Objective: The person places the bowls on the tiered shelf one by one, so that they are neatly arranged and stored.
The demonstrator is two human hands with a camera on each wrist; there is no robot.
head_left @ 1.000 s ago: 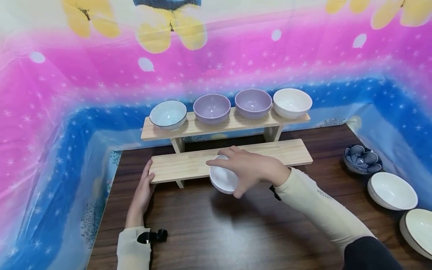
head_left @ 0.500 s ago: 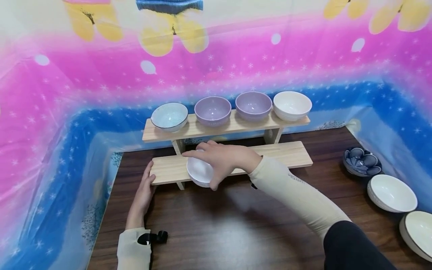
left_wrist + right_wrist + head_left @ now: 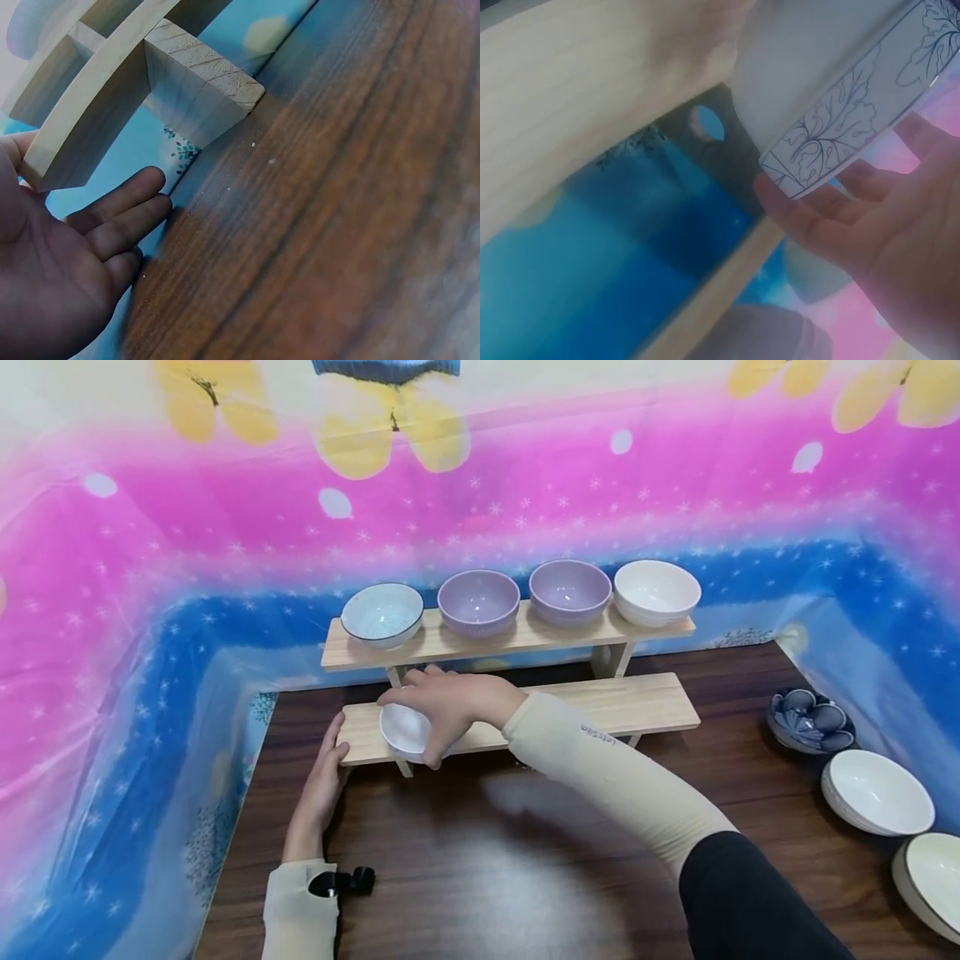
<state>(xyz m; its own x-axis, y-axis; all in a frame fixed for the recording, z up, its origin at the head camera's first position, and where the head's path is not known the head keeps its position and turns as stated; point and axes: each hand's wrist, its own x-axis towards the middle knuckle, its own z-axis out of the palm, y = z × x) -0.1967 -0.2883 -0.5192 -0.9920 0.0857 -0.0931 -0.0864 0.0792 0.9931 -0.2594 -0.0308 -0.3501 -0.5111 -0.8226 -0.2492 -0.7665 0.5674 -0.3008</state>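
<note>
My right hand [image 3: 453, 703] holds a small white bowl [image 3: 403, 731] from above, thumb at the near side and fingers at the far side. It is over the left part of the lower wooden shelf [image 3: 622, 706]; I cannot tell whether its base touches the wood. Dark leaf outlines on the bowl's outer wall [image 3: 832, 131] show in the right wrist view. At that shelf's left end my left hand [image 3: 322, 777] holds the corner between thumb and forefinger. In the left wrist view, the other fingers [image 3: 124, 217] extend loosely below the board.
On the upper shelf [image 3: 341, 652] stand a pale blue bowl [image 3: 382, 614], two purple bowls [image 3: 478, 602] [image 3: 570, 592] and a white bowl [image 3: 657, 592]. At the table's right are a dark patterned bowl [image 3: 810, 720], a white bowl [image 3: 877, 792] and a dark-rimmed cream bowl [image 3: 933, 881].
My right hand has carried the small white bowl leftward along the lower shelf, from near its middle to near its left end. My left hand has stayed at the shelf's end.
</note>
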